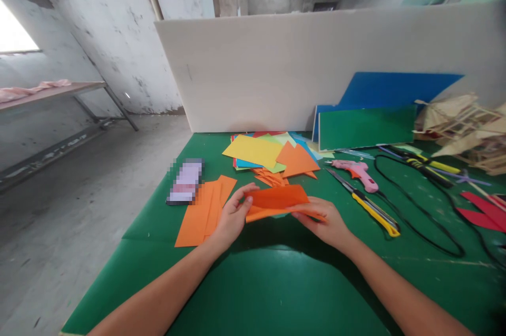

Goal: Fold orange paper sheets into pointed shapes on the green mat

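Between my hands, raised above the green tabletop, is a folded sheet of orange paper (279, 198). Its near edge is bent over and the far part stands up. My left hand (236, 213) pinches its left end with thumb and fingers. At the right end, my right hand (324, 220) grips it the same way, some fingers hidden beneath. Several flat orange paper pieces (193, 220) lie left of my left hand. Just beyond the held paper are small folded orange pieces (272, 176), beside a pile of coloured sheets topped by a yellow one (253, 151).
A phone (185, 182) lies at the table's left side. To the right are a yellow utility knife (373, 212), a pink glue gun (358, 171) with a black cord (419, 241), and red pieces (482, 214). A white board (253, 72) stands behind, with green (367, 127) and blue panels leaning there.
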{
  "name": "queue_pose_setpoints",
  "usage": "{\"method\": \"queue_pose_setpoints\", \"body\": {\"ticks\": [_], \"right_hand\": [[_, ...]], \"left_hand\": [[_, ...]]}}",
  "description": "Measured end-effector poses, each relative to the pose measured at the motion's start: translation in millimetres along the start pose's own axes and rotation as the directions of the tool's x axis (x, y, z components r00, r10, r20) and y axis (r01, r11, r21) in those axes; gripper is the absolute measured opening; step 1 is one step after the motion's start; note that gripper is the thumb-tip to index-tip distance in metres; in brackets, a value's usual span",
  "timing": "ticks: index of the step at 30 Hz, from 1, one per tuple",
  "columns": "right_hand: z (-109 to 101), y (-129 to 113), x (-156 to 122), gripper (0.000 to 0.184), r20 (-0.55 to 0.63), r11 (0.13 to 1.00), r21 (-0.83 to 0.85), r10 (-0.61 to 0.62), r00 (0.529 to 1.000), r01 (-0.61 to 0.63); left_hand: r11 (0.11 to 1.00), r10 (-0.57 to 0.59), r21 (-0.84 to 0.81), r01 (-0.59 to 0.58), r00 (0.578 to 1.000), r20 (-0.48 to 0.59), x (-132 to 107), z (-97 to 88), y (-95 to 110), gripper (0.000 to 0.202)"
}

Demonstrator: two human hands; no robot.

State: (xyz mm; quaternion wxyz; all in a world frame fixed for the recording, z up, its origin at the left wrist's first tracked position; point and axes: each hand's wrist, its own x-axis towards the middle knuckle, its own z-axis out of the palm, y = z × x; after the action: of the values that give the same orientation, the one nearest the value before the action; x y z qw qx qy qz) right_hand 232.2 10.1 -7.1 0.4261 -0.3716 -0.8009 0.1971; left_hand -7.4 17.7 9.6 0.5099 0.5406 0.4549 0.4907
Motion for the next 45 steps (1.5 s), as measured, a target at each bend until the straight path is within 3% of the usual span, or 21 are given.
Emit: {"method": "queue_pose_setpoints", "body": {"ticks": [4, 7, 9, 12, 16, 21, 26, 29, 33, 36, 39, 45], "right_hand": [[0, 2, 2, 0.018, -0.144, 0.997, -0.03, 0.069, 0.987, -0.074], [-2, 3, 3, 0.021, -0.145, 0.992, -0.033, 0.117, 0.982, -0.123], [-3, 3, 2, 0.023, -0.116, 0.992, -0.03, 0.121, 0.986, -0.125], [-5, 1, 1, 0.026, -0.058, 0.997, 0.0, 0.082, 0.995, -0.083], [-4, -2, 0, 0.029, 0.01, 0.993, 0.099, 0.059, 0.998, -0.06], [-1, -1, -1, 0.029, 0.083, 0.966, 0.231, 0.099, 0.992, -0.116], [-7, -1, 0, 0.04, 0.181, 0.946, 0.268, 0.137, 0.974, -0.183], [-8, -4, 3, 0.04, 0.232, 0.902, 0.354, 0.172, 0.957, -0.247], [-9, -8, 5, 0.032, 0.292, 0.874, 0.407, 0.151, 0.944, -0.266], [-7, -4, 3, 0.027, 0.238, 0.867, 0.347, 0.288, 0.928, -0.358], [-3, 3, -1, 0.028, 0.165, 0.799, 0.383, 0.435, 0.885, -0.464], [1, 14, -3, 0.031, 0.228, 0.622, 0.604, 0.463, 0.856, -0.497]], "left_hand": [[0.998, -0.018, -0.066, 0.019, 1.0, 0.025, 2, -4.6, -1, 0.051], [0.999, -0.003, -0.038, 0.009, 0.988, 0.151, 0, -3.2, -4, 0.041], [1.0, -0.026, 0.003, 0.026, 0.986, 0.164, -2, -1.0, -4, 0.033], [0.998, -0.055, 0.013, 0.053, 0.988, 0.146, -5, 0.4, 1, 0.037], [0.996, -0.089, 0.011, 0.088, 0.97, 0.224, -6, -2.2, 9, 0.037], [0.992, -0.036, 0.124, 0.01, 0.978, 0.206, -4, -4.5, 5, 0.033], [0.977, 0.053, 0.184, -0.105, 0.963, 0.264, -7, -5.8, -3, 0.044], [0.962, 0.05, 0.243, -0.121, 0.959, 0.278, -7, -5.8, -5, 0.036], [0.982, 0.041, 0.17, -0.086, 0.967, 0.253, -4, -3.4, -5, 0.019], [0.979, 0.102, 0.14, -0.145, 0.956, 0.274, -2, -1.0, -3, 0.018], [0.963, 0.165, 0.165, -0.215, 0.947, 0.274, -5, 0.0, 0, 0.017], [0.957, 0.166, 0.181, -0.227, 0.939, 0.301, -9, 0.0, 2, 0.02]]}}
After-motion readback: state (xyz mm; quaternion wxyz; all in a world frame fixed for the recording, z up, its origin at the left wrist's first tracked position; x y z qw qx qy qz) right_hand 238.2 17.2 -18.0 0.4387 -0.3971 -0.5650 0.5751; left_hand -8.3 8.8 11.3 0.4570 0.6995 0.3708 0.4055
